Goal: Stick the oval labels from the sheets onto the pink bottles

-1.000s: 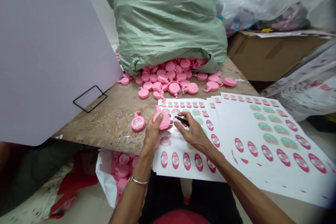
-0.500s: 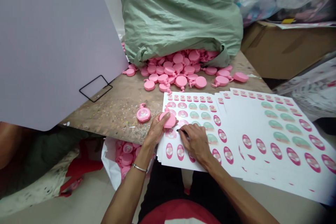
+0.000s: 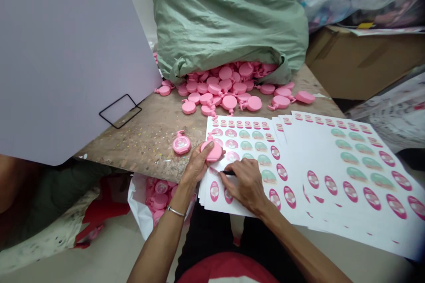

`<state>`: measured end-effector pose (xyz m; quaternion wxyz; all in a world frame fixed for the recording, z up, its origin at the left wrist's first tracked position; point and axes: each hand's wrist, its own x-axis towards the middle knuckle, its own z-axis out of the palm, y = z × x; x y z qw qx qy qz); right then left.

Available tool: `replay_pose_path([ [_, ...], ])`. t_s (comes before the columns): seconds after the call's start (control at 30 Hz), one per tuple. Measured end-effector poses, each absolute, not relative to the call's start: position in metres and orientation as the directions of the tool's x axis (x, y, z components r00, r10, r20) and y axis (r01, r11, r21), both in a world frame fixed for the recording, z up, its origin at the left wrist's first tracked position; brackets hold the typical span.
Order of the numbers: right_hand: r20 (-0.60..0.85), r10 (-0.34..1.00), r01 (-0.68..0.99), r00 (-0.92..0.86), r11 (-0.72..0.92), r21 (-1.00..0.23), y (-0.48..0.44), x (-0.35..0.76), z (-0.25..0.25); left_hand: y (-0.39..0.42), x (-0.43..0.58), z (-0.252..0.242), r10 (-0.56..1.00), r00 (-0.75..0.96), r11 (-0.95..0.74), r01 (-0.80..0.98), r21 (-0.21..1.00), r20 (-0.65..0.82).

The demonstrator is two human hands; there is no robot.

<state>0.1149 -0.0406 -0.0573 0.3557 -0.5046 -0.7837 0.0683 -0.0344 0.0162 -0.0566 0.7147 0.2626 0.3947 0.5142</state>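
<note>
The left grip (image 3: 199,163) is curling around a rounded pink plastic disc (image 3: 213,152), its thumb lying across the face, and is holding it over the corner of a white sticker sheet (image 3: 206,194) printed with pink ovals. The right grip (image 3: 244,190) is pinching a slim black tool (image 3: 228,172) narrowly between thumb and fingers, its tip hidden close to the sheet. The disc is probably light and stiff but slick, so its rim looks like the surest hold, and its thin neck looks weakest. Beside the sheet, a labelled pink disc (image 3: 181,145) is lying on the scarred wooden bench (image 3: 149,154), while loose pink discs (image 3: 229,102) are spilling from a green plastic sack (image 3: 226,17).
</note>
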Motion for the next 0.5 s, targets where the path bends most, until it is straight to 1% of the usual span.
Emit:
replay_pose_path([
  [0.03, 0.516, 0.828, 0.697, -0.221, 0.504, -0.511, -0.043, 0.115, -0.051, 0.016, -0.035, -0.056, 0.937, 0.168, 0.347, -0.534, 0.771, -0.305],
  [0.1, 0.525, 0.844, 0.602, -0.111, 0.477, -0.640, -0.043, 0.118, -0.038, 0.014, -0.035, -0.053, 0.932, 0.180, 0.362, -0.536, 0.763, -0.316],
  [0.17, 0.482, 0.876, 0.537, -0.007, 0.410, -0.738, -0.037, 0.124, -0.025, 0.010, -0.034, -0.047, 0.933, 0.186, 0.360, -0.528, 0.769, -0.308],
  [0.2, 0.457, 0.889, 0.528, 0.007, 0.385, -0.757, -0.032, 0.128, -0.020, 0.007, -0.033, -0.043, 0.935, 0.185, 0.355, -0.525, 0.774, -0.303],
  [0.3, 0.434, 0.900, 0.565, -0.042, 0.380, -0.732, -0.018, 0.135, -0.010, 0.000, -0.030, -0.030, 0.929, 0.192, 0.370, -0.525, 0.767, -0.316],
  [0.5, 0.482, 0.873, 0.608, -0.080, 0.426, -0.670, -0.015, 0.136, -0.007, -0.007, -0.025, -0.018, 0.919, 0.228, 0.394, -0.532, 0.749, -0.322],
])
